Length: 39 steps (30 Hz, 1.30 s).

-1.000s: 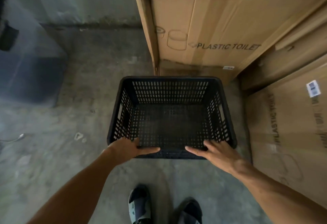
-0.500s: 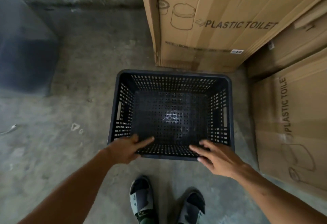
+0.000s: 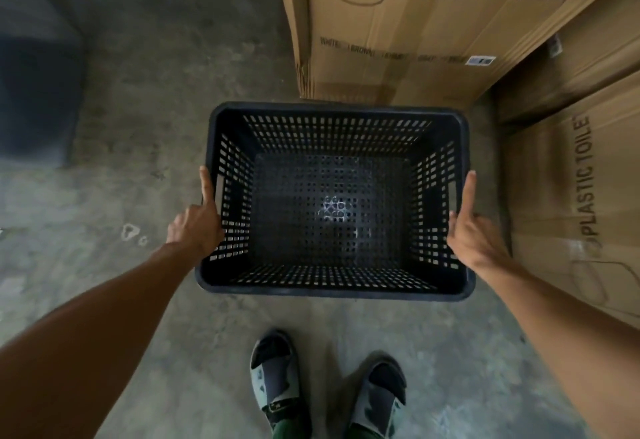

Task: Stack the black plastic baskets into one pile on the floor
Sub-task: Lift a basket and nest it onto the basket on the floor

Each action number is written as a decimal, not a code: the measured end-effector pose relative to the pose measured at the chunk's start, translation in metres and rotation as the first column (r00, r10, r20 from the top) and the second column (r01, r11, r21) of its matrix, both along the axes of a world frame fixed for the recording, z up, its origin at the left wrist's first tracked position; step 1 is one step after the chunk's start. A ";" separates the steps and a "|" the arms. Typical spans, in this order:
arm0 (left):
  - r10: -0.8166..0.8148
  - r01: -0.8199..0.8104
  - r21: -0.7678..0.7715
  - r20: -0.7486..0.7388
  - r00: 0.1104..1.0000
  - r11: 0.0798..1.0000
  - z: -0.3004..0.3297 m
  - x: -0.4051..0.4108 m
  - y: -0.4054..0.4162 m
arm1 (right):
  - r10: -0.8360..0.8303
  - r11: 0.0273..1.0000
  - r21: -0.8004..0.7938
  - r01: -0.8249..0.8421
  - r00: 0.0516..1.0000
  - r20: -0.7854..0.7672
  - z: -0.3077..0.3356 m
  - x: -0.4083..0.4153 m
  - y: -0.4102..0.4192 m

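Note:
One black plastic basket [image 3: 332, 290] with perforated walls and floor sits upright and empty in the middle of the view, over the concrete floor. My left hand [image 3: 195, 227] is pressed on the outside of its left wall, index finger stretched along the rim. My right hand [image 3: 472, 230] mirrors it on the right wall. The other fingers curl below the rim, out of sight. I cannot tell if the basket rests on the floor or is lifted. No other basket is in view.
Large cardboard boxes marked "PLASTIC TOILET" stand just behind the basket [image 3: 433, 23] and close on its right [image 3: 571, 196]. A dark blurred object [image 3: 34, 92] sits at the far left. My sandalled feet [image 3: 277, 379] are just in front of the basket.
Both hands have moved from the basket's near rim out to its left and right sides. The view has tilted down and closer, so the basket looks larger.

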State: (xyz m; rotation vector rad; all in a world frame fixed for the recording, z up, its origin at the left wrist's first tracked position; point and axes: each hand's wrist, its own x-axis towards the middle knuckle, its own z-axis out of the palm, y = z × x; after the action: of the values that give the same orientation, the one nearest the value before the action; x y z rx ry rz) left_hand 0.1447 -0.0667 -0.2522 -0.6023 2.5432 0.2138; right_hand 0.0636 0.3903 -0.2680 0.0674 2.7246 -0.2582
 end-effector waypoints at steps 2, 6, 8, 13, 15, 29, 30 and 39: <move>0.010 -0.010 -0.028 0.009 1.000 1.000 0.000 0.000 -0.002 | 0.021 1.000 0.000 -0.021 1.000 0.021 0.006 -0.004 -0.005; 0.052 -0.051 -0.038 0.036 0.998 0.998 0.002 -0.001 0.000 | 0.035 0.998 0.048 -0.036 0.999 0.015 0.015 -0.009 -0.015; 0.067 -0.067 -0.007 0.064 0.996 0.998 0.006 -0.004 0.000 | 0.016 0.999 0.047 -0.017 1.000 0.021 0.015 -0.007 -0.015; 0.010 -0.004 -0.037 0.167 0.986 0.999 0.036 -0.001 -0.001 | -0.053 0.990 0.137 0.034 0.989 0.138 0.032 -0.012 -0.021; -0.053 0.063 -0.076 0.120 0.991 0.995 0.056 0.006 -0.001 | -0.019 0.985 0.173 -0.001 0.993 0.118 0.051 -0.012 -0.027; -0.112 0.113 -0.056 0.018 0.993 0.992 0.309 0.046 0.061 | 0.447 0.892 0.023 -0.451 0.889 0.094 0.314 0.044 -0.136; -0.102 0.103 -0.054 0.012 0.995 0.993 0.327 0.051 0.062 | 0.455 0.889 0.012 -0.458 0.886 0.083 0.334 0.047 -0.144; 0.057 -0.066 -0.068 -0.122 0.991 0.996 0.456 0.081 0.011 | 0.536 0.844 -0.018 -0.536 0.843 0.032 0.470 0.056 -0.222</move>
State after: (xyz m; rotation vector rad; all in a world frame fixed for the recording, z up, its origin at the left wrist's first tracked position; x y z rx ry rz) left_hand 0.2253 -0.0560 0.2041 -0.7160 2.6595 0.1857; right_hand 0.1191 0.1682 0.2021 -0.6806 2.5747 -0.0993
